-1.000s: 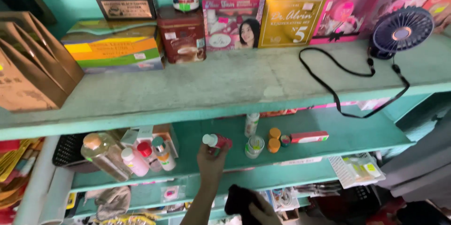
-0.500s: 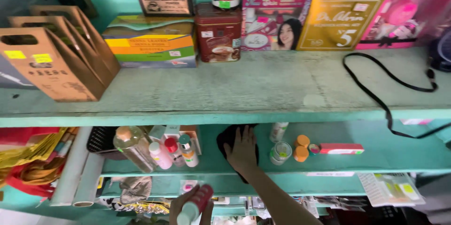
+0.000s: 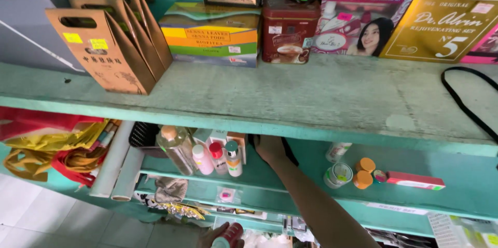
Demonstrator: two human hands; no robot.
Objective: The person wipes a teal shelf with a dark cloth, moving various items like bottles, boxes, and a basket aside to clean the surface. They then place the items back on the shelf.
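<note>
Shelves of green-painted wood fill your view, and the middle shelf (image 3: 290, 196) is the mark for everything here. Your right hand (image 3: 270, 148) is now tucked deeper under the top shelf (image 3: 311, 97) than half a second ago, resting on a dark object (image 3: 288, 149) at the back of the middle shelf; the fingers are hidden behind the upper board's edge, so you cannot tell whether they are spread or gripping. Half a second back that hand showed more fully against the dark thing. Your left hand (image 3: 218, 236) sits below the middle shelf at the bottom edge, fingers wrapped around a red bottle with a pale cap (image 3: 228, 236), much as it was before. Just left of your right hand on the middle shelf stand small bottles (image 3: 218, 157) with pink, red and green caps beside a larger clear bottle (image 3: 176, 149). To the right on that shelf sit two orange-lidded jars (image 3: 364, 172) and a flat red box (image 3: 415, 180). The view has closed in and shifted left since then.
</note>
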